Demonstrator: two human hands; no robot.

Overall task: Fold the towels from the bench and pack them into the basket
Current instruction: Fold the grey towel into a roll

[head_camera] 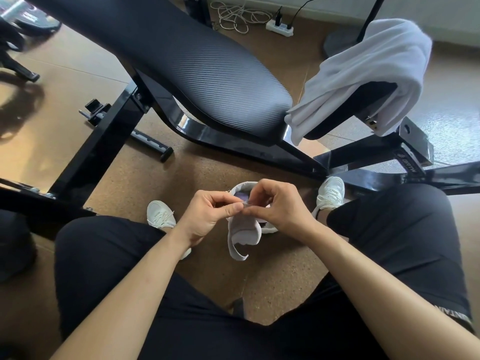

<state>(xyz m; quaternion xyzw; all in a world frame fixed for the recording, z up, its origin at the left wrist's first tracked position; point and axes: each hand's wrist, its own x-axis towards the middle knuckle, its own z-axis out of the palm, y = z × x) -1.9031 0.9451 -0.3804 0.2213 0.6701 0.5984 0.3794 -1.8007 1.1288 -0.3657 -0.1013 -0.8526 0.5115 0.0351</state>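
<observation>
Your left hand [207, 215] and right hand [281, 209] both pinch the top of a small white towel [244, 233], covering something dark and unclear inside its loose, curled folds.

Brown speckled cork floor [124, 183] underfoot, meeting a grey shiny stretch of floor [454, 113] at far right. Near the pale wall at top, a white power strip [279, 28] with black plugs [278, 20] in it. Just left of the strip, a loose tangle of white cord [233, 18]. To its right, a round black stand base [337, 44] with a thin black pole [368, 16] running up out of view. At upper left, dark gym equipment [15, 40], too blurred to name. Lower down, left white lace-up sneaker [159, 214] and right white lace-up sneaker [331, 194], well apart on the cork. Black shorts [389, 242] over both thighs, lettering along the right hem.
</observation>
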